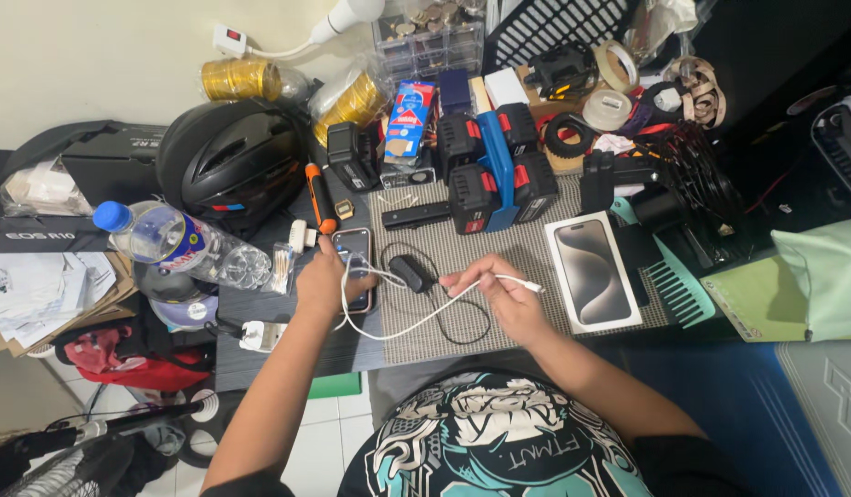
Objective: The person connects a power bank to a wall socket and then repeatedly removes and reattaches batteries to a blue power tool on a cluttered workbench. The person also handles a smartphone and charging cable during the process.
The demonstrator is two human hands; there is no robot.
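While the left hand (322, 278) grips a phone (353, 250) at mid-frame, the right hand (499, 294) pinches a white cable (416, 320) above the bench (287, 345).

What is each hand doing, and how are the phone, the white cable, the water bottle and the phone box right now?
Left hand: holding the phone.
Right hand: pinching the white cable.
Phone: flat on the desk, screen dark.
White cable: looped, plug end free.
Water bottle: lying down, capped.
Phone box: closed, lying flat.

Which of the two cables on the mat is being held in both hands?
The white cable: left hand grips one end, right hand the other. The black cable lies loose on the mat.
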